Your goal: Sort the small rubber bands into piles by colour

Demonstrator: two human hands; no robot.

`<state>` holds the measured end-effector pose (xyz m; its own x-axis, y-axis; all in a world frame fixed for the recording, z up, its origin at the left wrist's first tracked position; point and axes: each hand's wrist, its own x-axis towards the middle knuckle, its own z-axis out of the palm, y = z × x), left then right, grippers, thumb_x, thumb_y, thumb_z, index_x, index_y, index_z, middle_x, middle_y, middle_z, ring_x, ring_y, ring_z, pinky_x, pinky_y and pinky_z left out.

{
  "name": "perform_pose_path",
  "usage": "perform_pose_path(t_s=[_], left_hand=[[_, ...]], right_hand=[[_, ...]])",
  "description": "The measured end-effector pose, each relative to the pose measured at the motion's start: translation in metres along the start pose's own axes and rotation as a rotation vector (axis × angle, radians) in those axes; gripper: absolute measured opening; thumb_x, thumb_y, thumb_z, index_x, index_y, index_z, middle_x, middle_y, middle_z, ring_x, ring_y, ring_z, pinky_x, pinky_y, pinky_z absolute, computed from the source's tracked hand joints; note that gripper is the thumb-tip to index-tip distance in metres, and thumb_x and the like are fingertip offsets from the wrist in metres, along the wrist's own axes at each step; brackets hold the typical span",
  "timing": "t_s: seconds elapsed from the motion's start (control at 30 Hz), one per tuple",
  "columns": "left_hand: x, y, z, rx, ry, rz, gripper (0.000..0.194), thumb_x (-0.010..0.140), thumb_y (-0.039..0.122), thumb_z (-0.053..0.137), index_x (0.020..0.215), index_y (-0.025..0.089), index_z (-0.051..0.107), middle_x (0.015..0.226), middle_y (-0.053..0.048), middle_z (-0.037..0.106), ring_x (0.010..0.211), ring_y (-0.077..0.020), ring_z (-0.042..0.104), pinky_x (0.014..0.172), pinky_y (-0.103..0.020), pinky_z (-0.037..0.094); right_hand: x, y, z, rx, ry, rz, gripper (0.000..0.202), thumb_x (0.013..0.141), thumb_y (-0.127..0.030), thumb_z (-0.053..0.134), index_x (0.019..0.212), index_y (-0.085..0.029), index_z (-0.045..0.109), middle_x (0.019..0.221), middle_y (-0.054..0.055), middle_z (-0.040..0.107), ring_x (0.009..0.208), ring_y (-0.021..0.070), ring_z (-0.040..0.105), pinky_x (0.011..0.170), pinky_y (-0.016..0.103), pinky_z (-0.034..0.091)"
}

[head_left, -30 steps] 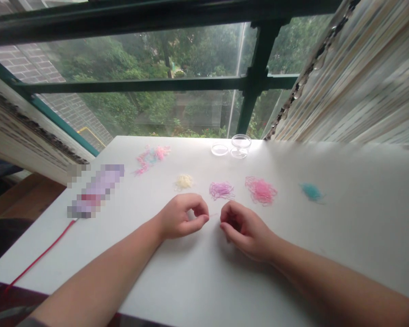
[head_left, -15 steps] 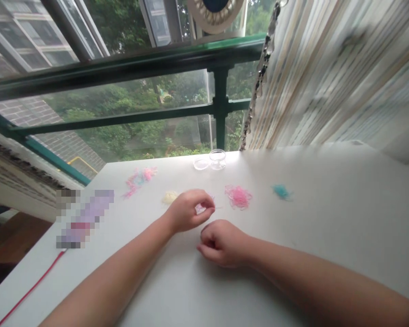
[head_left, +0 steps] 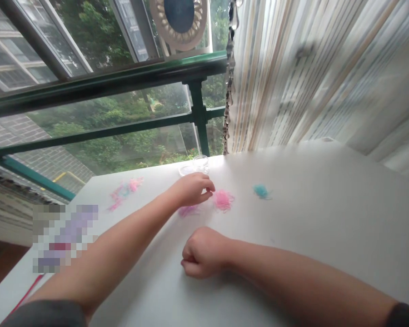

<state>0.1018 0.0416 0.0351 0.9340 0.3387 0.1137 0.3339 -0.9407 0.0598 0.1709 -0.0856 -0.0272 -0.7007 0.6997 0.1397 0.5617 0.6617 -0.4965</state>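
Observation:
My left hand reaches over the white table, its thumb and fingers apart at the left edge of a pink pile of thin strands. Nothing shows between its fingertips. A purple-pink pile lies partly under that wrist. Nearer to me, my right hand rests as a closed fist; what it holds, if anything, is hidden. A small teal pile is to the right of the pink one. Behind my left hand stands a clear round container, with a clear lid beside it, both partly covered.
A mixed pink and blue pile lies at the left of the table. Closer in is a blurred purple item with a red cord. A green railing and a string curtain border the far side.
The view has shifted to the right. My left hand has moved from above the purple-pink pile toward the pink pile, its fingertips now farther apart. My right hand stays in a fist.

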Motion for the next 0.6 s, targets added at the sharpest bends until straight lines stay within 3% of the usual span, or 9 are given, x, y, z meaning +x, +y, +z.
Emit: perform_pose_path(t_s=[0.2,0.37,0.47,0.6], left_hand=[[-0.043,-0.035,-0.037,0.033,0.018,-0.098,0.019,0.081,0.024,0.050,0.085,0.020,0.068,0.084,-0.003,0.066,0.077,-0.0153,0.058,0.071,-0.026,0.043],[-0.082,-0.056,-0.050,0.005,0.033,-0.268,0.022,0.081,0.030,0.049,0.087,0.020,0.068,0.082,-0.003,0.066,0.073,-0.0141,0.057,0.067,-0.024,0.043],[-0.082,-0.048,-0.045,-0.033,0.033,-0.276,0.022,0.080,0.029,0.049,0.086,0.019,0.068,0.080,-0.002,0.066,0.072,-0.0135,0.057,0.067,-0.023,0.042],[-0.052,-0.026,-0.023,-0.030,-0.035,-0.152,0.018,0.078,0.026,0.053,0.082,0.020,0.069,0.081,-0.002,0.066,0.072,-0.0136,0.057,0.066,-0.024,0.041]], right_hand=[[-0.001,-0.001,-0.001,-0.013,-0.013,0.020,0.018,0.066,-0.026,0.051,0.051,-0.018,0.056,0.051,-0.002,0.060,0.043,0.0094,0.028,0.046,0.023,0.024],[-0.002,-0.001,-0.001,-0.019,-0.040,0.028,0.018,0.068,-0.024,0.051,0.052,-0.017,0.057,0.049,-0.002,0.058,0.043,0.0092,0.029,0.046,0.023,0.024],[-0.002,-0.001,-0.001,-0.013,-0.025,0.019,0.019,0.067,-0.023,0.051,0.050,-0.017,0.055,0.046,-0.002,0.055,0.042,0.0091,0.027,0.045,0.024,0.023],[-0.001,0.000,0.000,-0.004,-0.014,0.018,0.019,0.067,-0.023,0.051,0.049,-0.017,0.054,0.045,-0.003,0.054,0.042,0.0089,0.025,0.046,0.024,0.023]])
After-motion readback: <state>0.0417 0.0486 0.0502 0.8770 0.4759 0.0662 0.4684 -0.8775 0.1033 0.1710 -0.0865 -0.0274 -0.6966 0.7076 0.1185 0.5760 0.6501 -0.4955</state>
